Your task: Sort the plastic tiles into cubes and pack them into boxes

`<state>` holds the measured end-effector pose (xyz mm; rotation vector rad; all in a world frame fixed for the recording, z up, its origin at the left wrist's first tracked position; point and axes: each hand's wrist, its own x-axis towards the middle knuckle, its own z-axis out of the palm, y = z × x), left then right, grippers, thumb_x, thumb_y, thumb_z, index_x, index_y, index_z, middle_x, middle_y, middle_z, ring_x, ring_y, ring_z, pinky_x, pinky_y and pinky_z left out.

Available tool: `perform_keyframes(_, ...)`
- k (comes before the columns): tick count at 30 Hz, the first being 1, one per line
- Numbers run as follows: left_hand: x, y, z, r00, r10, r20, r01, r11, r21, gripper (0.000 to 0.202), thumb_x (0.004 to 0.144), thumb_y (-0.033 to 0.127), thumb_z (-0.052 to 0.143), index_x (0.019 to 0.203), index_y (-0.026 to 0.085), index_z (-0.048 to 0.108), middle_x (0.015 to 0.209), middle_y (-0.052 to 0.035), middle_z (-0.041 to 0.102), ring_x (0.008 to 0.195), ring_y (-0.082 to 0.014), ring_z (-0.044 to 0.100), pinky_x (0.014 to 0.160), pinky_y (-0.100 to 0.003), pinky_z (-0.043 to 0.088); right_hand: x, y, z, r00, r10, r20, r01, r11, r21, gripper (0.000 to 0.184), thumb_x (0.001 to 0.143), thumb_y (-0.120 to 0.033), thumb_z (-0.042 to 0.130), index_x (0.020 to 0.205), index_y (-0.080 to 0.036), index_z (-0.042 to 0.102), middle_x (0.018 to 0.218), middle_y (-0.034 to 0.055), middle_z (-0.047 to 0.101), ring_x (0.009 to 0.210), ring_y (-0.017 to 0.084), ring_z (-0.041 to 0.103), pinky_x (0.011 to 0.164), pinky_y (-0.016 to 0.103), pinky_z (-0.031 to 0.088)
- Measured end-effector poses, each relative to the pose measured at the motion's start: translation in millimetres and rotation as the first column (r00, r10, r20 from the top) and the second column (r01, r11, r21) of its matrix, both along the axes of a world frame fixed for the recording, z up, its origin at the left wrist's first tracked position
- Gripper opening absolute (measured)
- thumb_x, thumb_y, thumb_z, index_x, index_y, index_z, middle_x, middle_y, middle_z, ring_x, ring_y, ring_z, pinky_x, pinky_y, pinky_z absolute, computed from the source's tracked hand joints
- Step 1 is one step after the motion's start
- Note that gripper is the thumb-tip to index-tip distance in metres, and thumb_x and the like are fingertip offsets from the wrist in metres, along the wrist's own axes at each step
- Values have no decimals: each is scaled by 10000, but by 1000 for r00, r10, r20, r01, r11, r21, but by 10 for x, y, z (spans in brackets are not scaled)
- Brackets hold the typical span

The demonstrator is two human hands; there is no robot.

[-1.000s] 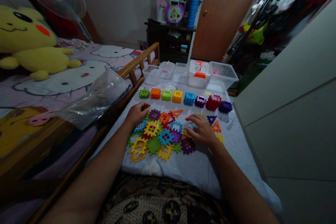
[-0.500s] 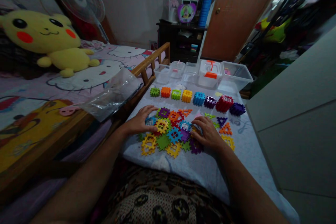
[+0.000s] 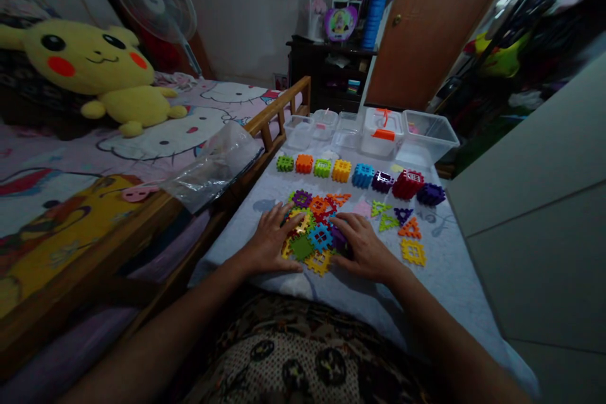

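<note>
A heap of flat, toothed plastic tiles point(image 3: 315, 227) in many colours lies on the grey cloth point(image 3: 426, 284) in front of me. My left hand point(image 3: 271, 240) rests flat on the heap's left side, fingers spread. My right hand point(image 3: 362, 246) lies on its right side, fingers curved over the purple and blue tiles. Loose triangle tiles point(image 3: 395, 221) and a yellow square tile point(image 3: 413, 252) lie to the right of my hands. Behind them a row of assembled cubes point(image 3: 360, 175) runs from green at the left to purple at the right.
Clear plastic boxes point(image 3: 428, 132) and one with an orange latch point(image 3: 382, 132) stand at the back edge. A wooden bed rail point(image 3: 265, 123), a clear plastic bag point(image 3: 215, 164) and a yellow plush toy point(image 3: 101, 72) are at the left. A grey cabinet wall point(image 3: 534, 202) closes the right.
Both hands have drawn together and back toward me, pushing the tiles into a tighter heap. Several triangle tiles and a yellow tile now lie apart at the right.
</note>
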<state>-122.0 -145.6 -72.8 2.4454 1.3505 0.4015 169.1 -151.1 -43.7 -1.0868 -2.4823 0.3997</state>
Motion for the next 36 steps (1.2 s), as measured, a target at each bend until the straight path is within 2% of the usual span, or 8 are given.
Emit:
perform_keyframes(4, 89, 18, -3, 1000, 16, 7, -17, 999, 47, 1098, 587, 735, 753, 1517, 318, 346, 1586, -169, 283, 1448, -453, 233, 1146, -657, 177, -227, -157, -42, 996, 15, 84, -15, 1000, -9, 885, 757, -574, 713, 1495, -234, 362, 1518, 166, 385, 1377, 377, 315, 1120, 570, 294)
perform_keyframes(9, 208, 55, 3, 999, 21, 32, -23, 998, 59, 1038, 631, 696, 749, 1508, 304, 356, 1539, -165, 367, 1420, -427, 295, 1137, -634, 217, -301, -187, -86, 995, -27, 96, 25, 999, 22, 733, 773, -436, 687, 1424, -195, 451, 1477, 165, 439, 1347, 355, 353, 1122, 540, 288)
perform_keyframes(16, 501, 132, 29, 997, -34, 70, 26, 994, 102, 919, 714, 624, 724, 1491, 279, 375, 1524, -161, 381, 1415, -391, 312, 1145, -599, 235, -47, -112, -62, 993, -91, 76, 88, 995, 35, 569, 753, -208, 604, 1320, -199, 555, 1397, 151, 537, 1254, 320, 469, 1073, 511, 326)
perform_keyframes(23, 654, 220, 9, 986, -71, 148, 57, 993, 99, 878, 753, 649, 688, 1497, 314, 363, 1566, -141, 330, 1417, -389, 311, 1149, -597, 229, 281, -23, -123, 973, -228, 28, 225, 972, 64, 479, 733, -98, 530, 1194, -188, 623, 1318, 144, 582, 1218, 300, 500, 1062, 500, 338)
perform_keyframes(27, 570, 386, 64, 982, -19, 190, 5, 997, 73, 620, 897, 591, 536, 1434, 290, 466, 1530, -118, 389, 1397, -343, 360, 1159, -548, 243, 360, 1, -156, 944, -329, -20, 329, 940, 94, 357, 785, -115, 519, 1114, -172, 646, 1291, 158, 590, 1177, 315, 513, 1005, 493, 384)
perform_keyframes(31, 489, 716, 126, 965, 81, 248, -90, 996, 26, 488, 958, 509, 440, 1344, 231, 549, 1419, -111, 502, 1350, -290, 423, 1150, -477, 299, 234, 26, -90, 970, -230, -81, 236, 969, 70, 308, 854, -187, 545, 1152, -186, 620, 1247, 136, 611, 1164, 286, 527, 1016, 466, 398)
perform_keyframes(33, 481, 880, 134, 952, 135, 276, -144, 990, 12, 467, 957, 488, 431, 1286, 194, 584, 1353, -121, 544, 1317, -280, 453, 1147, -457, 315, 104, 60, -24, 982, -176, -66, 179, 983, 51, 336, 875, -254, 577, 1206, -199, 596, 1255, 128, 610, 1174, 282, 525, 1029, 463, 394)
perform_keyframes(36, 490, 1028, 110, 925, 171, 340, -180, 984, -7, 444, 946, 467, 434, 1207, 160, 621, 1274, -125, 587, 1270, -272, 495, 1131, -430, 349, -108, 138, 68, 985, -174, 4, 174, 985, 22, 501, 856, -361, 644, 1313, -189, 532, 1296, 148, 590, 1191, 307, 513, 1033, 478, 386)
